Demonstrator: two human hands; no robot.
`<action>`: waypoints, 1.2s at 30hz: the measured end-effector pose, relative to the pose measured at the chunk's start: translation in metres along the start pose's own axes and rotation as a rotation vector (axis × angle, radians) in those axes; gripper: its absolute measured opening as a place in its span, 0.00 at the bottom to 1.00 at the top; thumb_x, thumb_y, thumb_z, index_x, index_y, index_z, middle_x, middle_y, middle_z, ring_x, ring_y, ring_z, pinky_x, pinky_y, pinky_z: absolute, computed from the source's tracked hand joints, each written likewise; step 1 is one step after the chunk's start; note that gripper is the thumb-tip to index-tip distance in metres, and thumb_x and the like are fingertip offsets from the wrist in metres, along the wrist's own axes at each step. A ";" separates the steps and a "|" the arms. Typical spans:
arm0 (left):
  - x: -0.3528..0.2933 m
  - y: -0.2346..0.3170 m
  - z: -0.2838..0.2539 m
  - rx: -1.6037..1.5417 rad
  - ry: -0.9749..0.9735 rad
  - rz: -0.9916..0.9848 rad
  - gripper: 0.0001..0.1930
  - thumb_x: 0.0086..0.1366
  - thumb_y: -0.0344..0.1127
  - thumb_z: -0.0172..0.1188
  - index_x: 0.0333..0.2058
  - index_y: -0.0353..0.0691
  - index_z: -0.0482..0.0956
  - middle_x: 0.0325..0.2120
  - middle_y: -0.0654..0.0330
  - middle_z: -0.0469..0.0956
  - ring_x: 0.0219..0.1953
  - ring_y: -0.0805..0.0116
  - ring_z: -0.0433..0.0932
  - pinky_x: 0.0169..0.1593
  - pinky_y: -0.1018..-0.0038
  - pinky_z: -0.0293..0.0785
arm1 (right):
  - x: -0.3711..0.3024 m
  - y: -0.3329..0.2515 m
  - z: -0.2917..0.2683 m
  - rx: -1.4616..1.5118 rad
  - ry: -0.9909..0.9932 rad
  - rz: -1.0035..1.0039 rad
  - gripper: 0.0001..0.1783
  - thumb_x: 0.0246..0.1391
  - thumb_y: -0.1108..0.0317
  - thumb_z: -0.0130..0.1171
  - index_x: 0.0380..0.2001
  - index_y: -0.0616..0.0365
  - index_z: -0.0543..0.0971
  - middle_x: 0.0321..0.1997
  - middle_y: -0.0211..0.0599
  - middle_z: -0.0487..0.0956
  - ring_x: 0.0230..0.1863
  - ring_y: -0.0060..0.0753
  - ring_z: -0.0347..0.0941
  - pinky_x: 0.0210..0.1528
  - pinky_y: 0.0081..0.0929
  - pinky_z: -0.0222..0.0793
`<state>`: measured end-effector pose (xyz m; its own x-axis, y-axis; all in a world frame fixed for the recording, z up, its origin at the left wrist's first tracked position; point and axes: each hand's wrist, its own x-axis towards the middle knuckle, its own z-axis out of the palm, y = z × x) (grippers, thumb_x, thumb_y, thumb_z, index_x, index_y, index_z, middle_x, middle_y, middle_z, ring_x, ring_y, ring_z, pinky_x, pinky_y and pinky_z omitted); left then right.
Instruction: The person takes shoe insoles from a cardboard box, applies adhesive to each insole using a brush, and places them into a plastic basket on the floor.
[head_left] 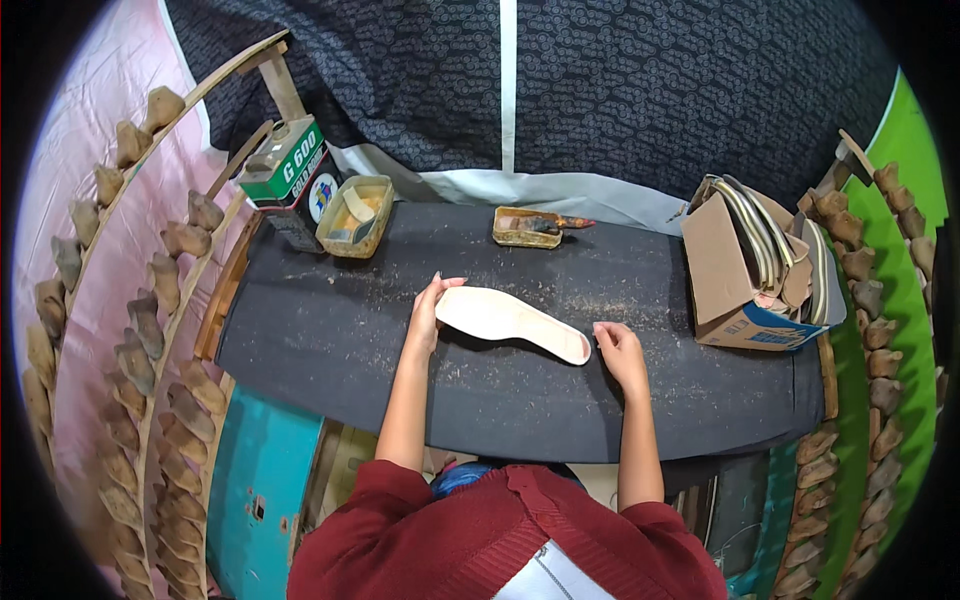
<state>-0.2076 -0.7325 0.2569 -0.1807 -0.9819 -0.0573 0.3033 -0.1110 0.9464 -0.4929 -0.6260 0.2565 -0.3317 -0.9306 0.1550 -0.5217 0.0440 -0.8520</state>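
A cream shoe insole is held above the dark table, its broad end to the left and its narrow end to the right. My left hand grips the broad end, with fingers behind it and along its edge. A reddish patch shows at the narrow end. My right hand is beside that end, its fingers curled into a pinch. Whether the fingertips touch the insole's edge, or hold something small, I cannot make out.
On the black-covered table lie scattered pale crumbs. A metal can and a yellowish tub stand at the back left, a small tray with a brush at the back. A cardboard box of shoe parts stands right. Racks of shoe lasts flank both sides.
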 end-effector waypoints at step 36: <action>0.034 -0.026 0.060 -0.861 0.031 -0.082 0.34 0.52 0.58 0.38 0.42 0.28 0.67 0.39 0.49 0.70 0.44 0.54 0.67 0.50 0.64 0.60 | 0.182 -0.054 0.055 0.784 -0.227 -0.103 0.13 0.55 0.61 0.44 0.37 0.59 0.69 0.34 0.30 0.71 0.26 0.14 0.64 0.29 0.12 0.64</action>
<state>-0.2777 -0.7540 0.2494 -0.2114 -0.9680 -0.1352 0.8959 -0.2472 0.3691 -0.4819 -0.8177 0.3029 -0.1016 -0.9705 0.2184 0.1874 -0.2343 -0.9539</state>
